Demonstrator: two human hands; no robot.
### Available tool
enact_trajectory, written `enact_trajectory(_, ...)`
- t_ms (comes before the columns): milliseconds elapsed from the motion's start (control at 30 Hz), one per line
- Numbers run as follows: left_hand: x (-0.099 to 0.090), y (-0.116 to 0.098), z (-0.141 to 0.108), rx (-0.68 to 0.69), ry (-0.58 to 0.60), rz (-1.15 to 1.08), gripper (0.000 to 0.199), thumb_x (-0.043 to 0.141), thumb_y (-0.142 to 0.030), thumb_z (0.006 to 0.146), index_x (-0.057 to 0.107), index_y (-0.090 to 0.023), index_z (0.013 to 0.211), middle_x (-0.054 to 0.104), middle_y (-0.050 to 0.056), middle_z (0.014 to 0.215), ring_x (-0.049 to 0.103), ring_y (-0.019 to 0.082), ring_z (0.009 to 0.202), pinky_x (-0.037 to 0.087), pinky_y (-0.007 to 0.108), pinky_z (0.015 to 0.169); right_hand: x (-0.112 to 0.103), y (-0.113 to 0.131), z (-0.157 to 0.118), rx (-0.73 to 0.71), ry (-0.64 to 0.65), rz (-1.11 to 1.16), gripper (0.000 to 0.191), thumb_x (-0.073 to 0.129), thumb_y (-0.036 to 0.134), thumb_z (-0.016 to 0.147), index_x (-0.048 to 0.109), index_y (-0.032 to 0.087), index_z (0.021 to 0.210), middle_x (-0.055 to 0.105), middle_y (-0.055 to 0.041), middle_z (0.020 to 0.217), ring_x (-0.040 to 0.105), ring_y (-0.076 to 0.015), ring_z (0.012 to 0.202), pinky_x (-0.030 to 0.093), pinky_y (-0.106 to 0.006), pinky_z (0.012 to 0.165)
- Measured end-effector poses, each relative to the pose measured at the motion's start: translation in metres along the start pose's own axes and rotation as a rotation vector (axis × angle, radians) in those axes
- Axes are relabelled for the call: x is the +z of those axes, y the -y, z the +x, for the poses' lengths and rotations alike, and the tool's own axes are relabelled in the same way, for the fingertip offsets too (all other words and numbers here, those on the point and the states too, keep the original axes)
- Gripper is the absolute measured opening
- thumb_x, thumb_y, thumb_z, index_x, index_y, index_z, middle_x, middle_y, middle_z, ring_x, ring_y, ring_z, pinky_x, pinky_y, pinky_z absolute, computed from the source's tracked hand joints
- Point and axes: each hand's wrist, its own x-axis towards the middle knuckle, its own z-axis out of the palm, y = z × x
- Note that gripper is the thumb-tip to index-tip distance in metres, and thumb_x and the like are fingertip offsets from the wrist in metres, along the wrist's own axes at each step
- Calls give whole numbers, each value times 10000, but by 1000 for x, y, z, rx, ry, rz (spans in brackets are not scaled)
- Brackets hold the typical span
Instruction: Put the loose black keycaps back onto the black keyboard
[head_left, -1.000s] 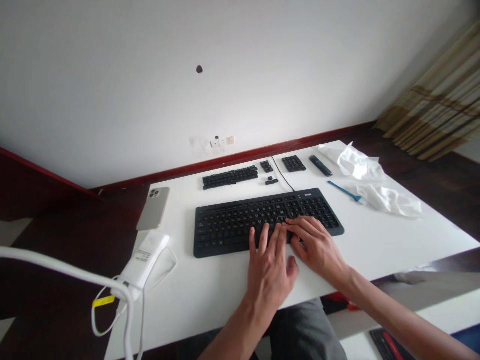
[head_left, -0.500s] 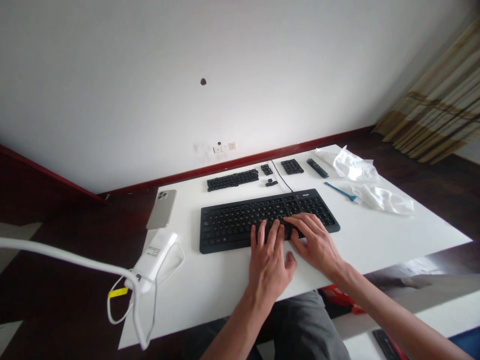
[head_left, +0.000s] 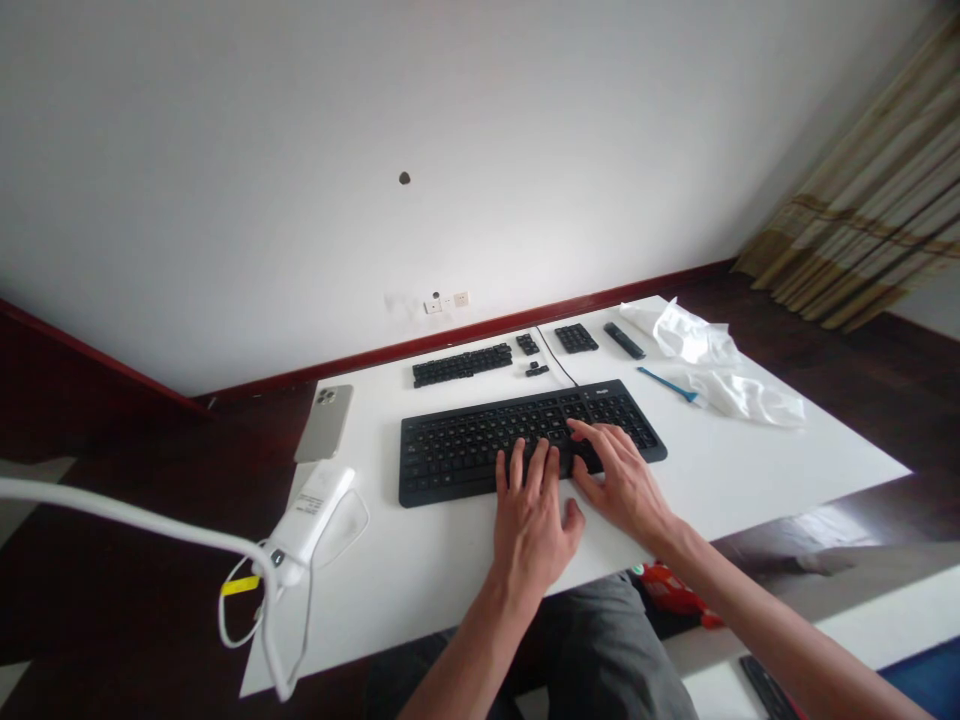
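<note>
Both your left hand [head_left: 529, 530] and right hand [head_left: 622, 485] lay spread on the black keyboard [head_left: 457, 460], its long axis running crosswise.

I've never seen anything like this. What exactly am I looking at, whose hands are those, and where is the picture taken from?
There is no machine here. These are a person's own two bare hands, filmed by a camera worn on their head that looks forward and down. The left hand and right hand rest their fingers on a black computer keyboard and show nothing held. The white table also bears a long strip of loose black keys, a silver-grey smartphone, a white oblong block with a cord, a slim blue plastic tool and crumpled white cloth.
</note>
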Motion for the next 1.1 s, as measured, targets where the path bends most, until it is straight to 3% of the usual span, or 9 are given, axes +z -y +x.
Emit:
enact_trajectory(200, -2, 0, 1, 19, 10, 42, 617, 577, -399, 958, 497, -194, 1534, 457, 43, 1631, 305, 314, 1552, 296, 578, 1290, 0, 0, 1, -4, -4, 10, 561, 580, 189, 955, 447, 207, 1499, 680, -115, 1165, 613, -297, 1114, 522, -504, 1001)
enact_trajectory(367, -4, -2, 3, 29, -3, 41, 612, 588, -359, 947, 506, -178, 1525, 488, 77, 1603, 341, 331, 1530, 292, 606, 1280, -2, 2, 1, -3, -14, 8, 548, 588, 205, 954, 464, 198, 1487, 667, -135, 1265, 608, -301, 1169, 527, -506, 1017)
enact_trajectory(500, -3, -3, 3, 25, -13, 16, 604, 608, -344, 930, 524, -171, 1503, 508, 98, 1576, 365, 341, 1513, 297, 623, 1270, 0, 2, 1, -10, 12, -11, 538, 588, 223, 957, 481, 190, 1484, 705, -125, 1194, 634, -293, 1132, 541, -501, 998)
enact_trajectory(633, -5, -1, 4, 12, -62, -25, 593, 647, -270, 893, 548, -193, 1472, 539, 106, 1528, 405, 325, 1482, 334, 607, 1259, 1, -1, 1, -34, 16, -48, 403, 588, 229, 968, 587, 192, 1369, 731, -121, 1157, 654, -285, 1104, 552, -477, 957)
enact_trajectory(733, -15, 5, -1, 73, -149, -138, 463, 582, -184, 911, 630, -246, 1367, 619, 90, 1409, 499, 275, 1397, 423, 542, 1215, -1, -2, 1, -52, 26, -41, 358, 596, 221, 972, 619, 201, 1328, 728, -112, 1179, 639, -284, 1119, 537, -472, 971)
enact_trajectory(867, -31, 9, -38, 140, -298, -317, 334, 547, -113, 879, 718, -264, 1123, 709, 79, 1149, 637, 230, 1173, 570, 428, 1039, -2, -1, 0, -100, 58, -39, 383, 599, 213, 977, 623, 221, 1359, 733, -93, 1165, 626, -282, 1130, 520, -476, 976)
enact_trajectory(967, -29, 10, -89, 72, -402, -349, 329, 554, -68, 813, 724, -279, 999, 716, 62, 996, 689, 222, 999, 617, 404, 904, 0, -3, 0, -139, 81, -49, 355, 611, 235, 977, 662, 230, 1328, 719, -103, 1205, 632, -287, 1143, 516, -487, 982)
enact_trajectory(1067, -21, 20, -147, -14, -576, -325, 326, 531, 12, 721, 680, -272, 781, 662, 4, 748, 679, 170, 731, 609, 290, 691, 0, -6, 4, -149, 82, -40, 301, 626, 247, 970, 704, 235, 1260, 714, -108, 1200, 642, -293, 1137, 524, -500, 981)
enact_trajectory(1100, -21, 27, -164, -56, -522, -289, 313, 546, 22, 705, 665, -266, 739, 649, -9, 715, 675, 161, 691, 601, 271, 669, -2, -6, 6, -136, 53, -31, 289, 630, 239, 965, 710, 234, 1243, 717, -108, 1180, 647, -293, 1125, 528, -504, 977)
